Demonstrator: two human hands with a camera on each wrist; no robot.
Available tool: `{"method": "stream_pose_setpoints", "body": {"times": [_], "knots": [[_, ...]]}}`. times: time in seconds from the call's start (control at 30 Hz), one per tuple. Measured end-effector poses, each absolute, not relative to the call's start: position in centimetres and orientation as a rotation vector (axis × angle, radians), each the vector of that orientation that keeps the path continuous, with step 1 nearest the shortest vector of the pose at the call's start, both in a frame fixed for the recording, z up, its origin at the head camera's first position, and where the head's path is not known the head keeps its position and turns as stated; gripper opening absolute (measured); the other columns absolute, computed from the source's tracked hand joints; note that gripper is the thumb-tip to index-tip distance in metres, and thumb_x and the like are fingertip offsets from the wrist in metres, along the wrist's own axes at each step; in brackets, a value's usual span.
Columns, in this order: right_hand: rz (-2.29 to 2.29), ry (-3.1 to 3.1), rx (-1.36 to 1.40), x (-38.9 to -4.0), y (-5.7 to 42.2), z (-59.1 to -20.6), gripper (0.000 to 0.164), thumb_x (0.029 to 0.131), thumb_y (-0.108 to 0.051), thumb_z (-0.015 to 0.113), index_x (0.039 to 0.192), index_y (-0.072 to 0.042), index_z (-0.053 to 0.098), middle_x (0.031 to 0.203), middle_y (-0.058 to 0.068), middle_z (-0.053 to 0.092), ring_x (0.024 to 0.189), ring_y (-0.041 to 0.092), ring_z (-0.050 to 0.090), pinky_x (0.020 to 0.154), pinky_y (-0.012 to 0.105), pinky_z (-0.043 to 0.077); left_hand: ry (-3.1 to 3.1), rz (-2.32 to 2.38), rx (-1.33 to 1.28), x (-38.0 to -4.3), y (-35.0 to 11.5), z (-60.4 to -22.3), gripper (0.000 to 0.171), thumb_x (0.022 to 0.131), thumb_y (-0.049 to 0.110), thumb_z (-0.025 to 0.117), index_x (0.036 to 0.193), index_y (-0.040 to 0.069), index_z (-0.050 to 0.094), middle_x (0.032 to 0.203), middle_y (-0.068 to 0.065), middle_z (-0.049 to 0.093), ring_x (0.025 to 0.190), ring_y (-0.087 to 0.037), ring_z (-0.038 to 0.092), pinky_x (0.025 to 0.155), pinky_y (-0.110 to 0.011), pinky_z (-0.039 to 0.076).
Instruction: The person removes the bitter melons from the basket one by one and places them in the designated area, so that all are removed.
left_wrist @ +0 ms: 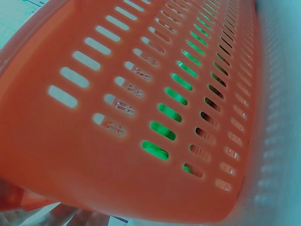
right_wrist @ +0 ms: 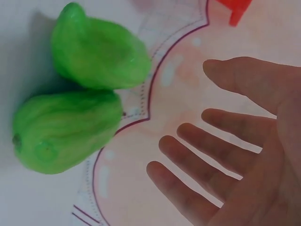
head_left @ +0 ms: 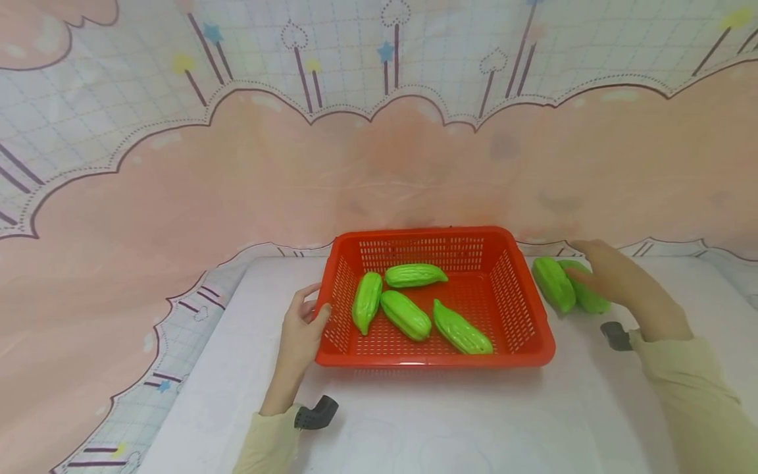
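A red plastic basket point(head_left: 435, 360) with slotted walls holds several light green bitter melons point(head_left: 406, 316). My left hand point(head_left: 303, 329) grips the basket's left rim, thumb over the edge and fingers along the outside. In the left wrist view the basket wall point(left_wrist: 94, 160) fills the picture, green showing through its slots. Right of the basket, two more bitter melons point(head_left: 554, 284) lie side by side. My right hand point(head_left: 612, 276) hovers by them, partly covering the farther one in the head view. The right wrist view shows its fingers point(right_wrist: 207, 165) spread, apart from both melons point(right_wrist: 70, 132).
The white tabletop point(head_left: 450, 421) extends in front of the basket. Behind it hangs a pink and white patterned cloth point(head_left: 414, 171), which also runs down the left side. Dark wrist-worn pieces point(head_left: 316, 413) stick out from both sleeves.
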State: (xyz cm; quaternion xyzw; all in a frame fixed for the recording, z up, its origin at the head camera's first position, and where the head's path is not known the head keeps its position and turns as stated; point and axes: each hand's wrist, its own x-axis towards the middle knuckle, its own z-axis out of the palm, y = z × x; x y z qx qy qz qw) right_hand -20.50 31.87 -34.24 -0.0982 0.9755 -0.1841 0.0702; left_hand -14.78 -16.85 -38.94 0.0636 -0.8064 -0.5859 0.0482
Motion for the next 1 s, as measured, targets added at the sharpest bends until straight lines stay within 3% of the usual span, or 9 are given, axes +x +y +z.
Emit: {"method": "stream_pose_setpoints", "body": {"times": [0.27,0.47,0.8,1.0], "knots": [[-0.512,2.984,-0.396,-20.2,30.8,-34.0,0.065,0.098,-0.019,0.058,0.144,0.017,0.031,0.140,0.042,0.036,0.130,0.058,0.032,0.108,0.071,0.027,-2.461,-1.770,0.184,-14.8,-16.8,-39.0,0.047,0.100,0.011,0.055,0.145,0.015,0.043,0.124,-0.022,0.064,0.107,-0.036,0.067,0.086,-0.046,0.059],[-0.520,3.057,-0.524,-19.7,29.6,-33.5,0.062,0.094,-0.016,0.064,0.147,0.004,0.038,0.142,0.034,0.043,0.131,0.053,0.037,0.108,0.069,0.030,-2.463,-1.778,0.189,-14.7,-16.8,-38.9,0.047,0.100,0.012,0.055,0.145,0.015,0.043,0.125,-0.021,0.064,0.108,-0.036,0.066,0.087,-0.046,0.058],[-0.439,3.025,-0.456,-19.0,27.6,-32.2,0.062,0.097,-0.024,0.061,0.146,0.006,0.037,0.143,0.034,0.040,0.131,0.053,0.036,0.105,0.070,0.033,-2.459,-1.788,0.198,-14.7,-16.8,-38.9,0.047,0.100,0.013,0.056,0.145,0.016,0.043,0.125,-0.020,0.064,0.108,-0.035,0.066,0.088,-0.046,0.058],[-0.471,3.012,-0.434,-18.6,26.2,-31.9,0.062,0.097,-0.024,0.061,0.150,-0.003,0.035,0.149,0.028,0.039,0.135,0.050,0.036,0.102,0.071,0.037,-2.452,-1.781,0.171,-14.7,-16.9,-39.0,0.047,0.100,0.013,0.055,0.145,0.013,0.043,0.126,-0.023,0.063,0.108,-0.036,0.066,0.089,-0.047,0.058]]}}
